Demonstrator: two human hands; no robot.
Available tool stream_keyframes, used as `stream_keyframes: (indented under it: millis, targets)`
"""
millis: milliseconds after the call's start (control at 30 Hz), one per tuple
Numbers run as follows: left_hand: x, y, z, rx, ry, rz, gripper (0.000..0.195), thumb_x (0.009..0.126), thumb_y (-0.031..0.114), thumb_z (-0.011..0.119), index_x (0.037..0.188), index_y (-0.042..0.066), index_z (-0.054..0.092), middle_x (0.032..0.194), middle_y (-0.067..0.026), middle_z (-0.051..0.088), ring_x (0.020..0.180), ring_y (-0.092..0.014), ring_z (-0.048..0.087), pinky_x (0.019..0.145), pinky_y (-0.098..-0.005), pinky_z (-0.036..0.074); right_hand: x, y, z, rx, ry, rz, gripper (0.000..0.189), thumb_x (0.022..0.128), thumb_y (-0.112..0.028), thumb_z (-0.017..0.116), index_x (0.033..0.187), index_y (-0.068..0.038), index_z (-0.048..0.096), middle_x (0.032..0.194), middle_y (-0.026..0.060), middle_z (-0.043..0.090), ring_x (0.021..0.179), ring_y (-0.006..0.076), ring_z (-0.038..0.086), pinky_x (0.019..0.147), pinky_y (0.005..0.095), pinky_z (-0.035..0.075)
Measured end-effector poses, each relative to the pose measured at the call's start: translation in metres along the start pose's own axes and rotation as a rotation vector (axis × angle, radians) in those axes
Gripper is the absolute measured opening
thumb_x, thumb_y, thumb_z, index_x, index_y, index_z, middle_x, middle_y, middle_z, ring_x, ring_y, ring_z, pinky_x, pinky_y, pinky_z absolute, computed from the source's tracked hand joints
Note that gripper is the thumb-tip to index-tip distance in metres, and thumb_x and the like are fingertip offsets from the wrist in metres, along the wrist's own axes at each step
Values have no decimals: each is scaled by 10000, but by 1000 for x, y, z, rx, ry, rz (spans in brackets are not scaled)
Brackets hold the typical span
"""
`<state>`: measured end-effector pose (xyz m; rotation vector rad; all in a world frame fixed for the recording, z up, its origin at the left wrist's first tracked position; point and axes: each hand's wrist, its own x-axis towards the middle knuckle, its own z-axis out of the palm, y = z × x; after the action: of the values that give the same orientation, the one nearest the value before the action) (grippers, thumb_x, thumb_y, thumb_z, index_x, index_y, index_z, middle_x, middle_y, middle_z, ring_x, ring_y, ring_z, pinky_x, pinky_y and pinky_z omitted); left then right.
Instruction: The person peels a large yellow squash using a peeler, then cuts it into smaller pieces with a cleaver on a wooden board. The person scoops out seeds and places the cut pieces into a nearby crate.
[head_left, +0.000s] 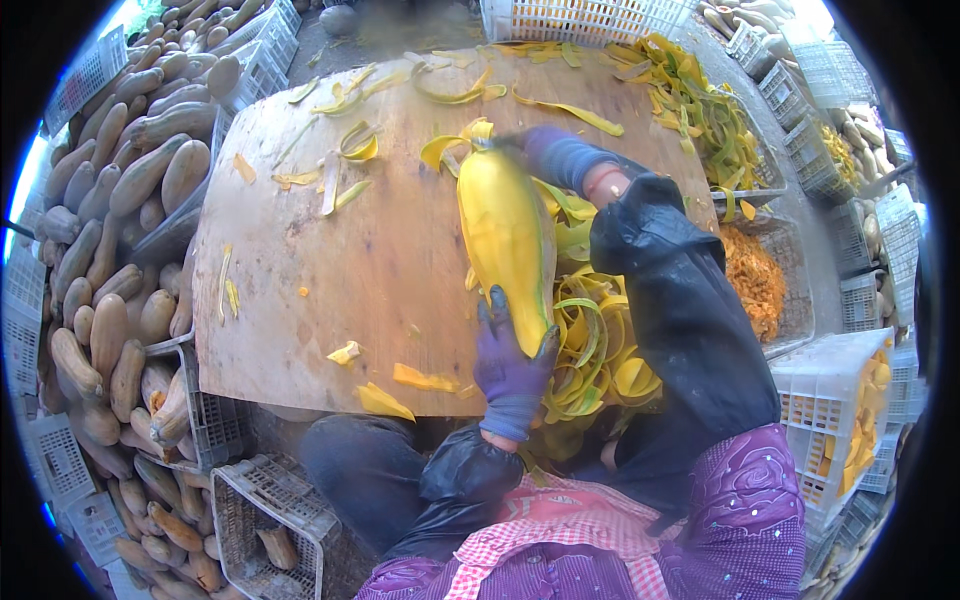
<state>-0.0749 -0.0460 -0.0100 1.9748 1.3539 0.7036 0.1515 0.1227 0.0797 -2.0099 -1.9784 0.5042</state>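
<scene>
A long butternut-type squash (499, 217) lies on the wooden board, mostly peeled to yellow, with a thin green line along its right side. My left hand (514, 367), in a purple glove with dark fingertips, grips its near, narrow end. Over the far, wide end is my right hand (544, 150), gloved and blurred by motion. It closes on a small tool, apparently a peeler (482, 142), mostly hidden by the blur. Curled yellow peel (444, 150) stands beside that end. Under my right forearm, a heap of peel strips (589, 345) spreads along the squash and over the board's near edge.
Loose peel scraps dot the wooden board (337, 255). Unpeeled squashes (112, 322) are piled at the left by plastic crates (274, 517). More peel (697, 112) heaps at the far right corner. Right of me stand a bin of orange pulp (754, 285) and a white crate (814, 405) with yellow pieces.
</scene>
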Motion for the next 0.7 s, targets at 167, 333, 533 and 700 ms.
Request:
stream_keyframes:
  millis: [167,333,533,700]
  targets:
    - [-2,-6,3,16,-14,16,927,818,444,747,1528,28,320,1487,-270,428,1288,-439,501,1000,-452,475,-119,-17,-1,-164,-87,-53,395,998,-293,503,1392,-269,529,937,188,691,864,396,673,771,497,536]
    - [1,-7,9,10,12,59,936,830,505,710,1554,71,306,1481,-310,410,1207,-459,550,899,-477,520,-93,30,6,5,128,62,420,1003,-269,498,1410,-174,539,1119,208,684,941,380,678,833,430,537]
    - [5,-4,7,19,73,121,920,830,474,724,1542,53,323,1466,-298,438,1199,-458,557,921,-466,513,-68,28,23,211,3,67,427,1000,-245,503,1416,-153,528,1122,229,665,949,392,670,820,423,538]
    - [6,-5,10,-39,51,100,865,838,416,732,1512,19,363,1465,-280,455,1267,-449,521,999,-458,480,-184,20,18,137,-69,23,411,988,-227,538,1399,-238,531,1003,219,674,920,396,662,771,503,518]
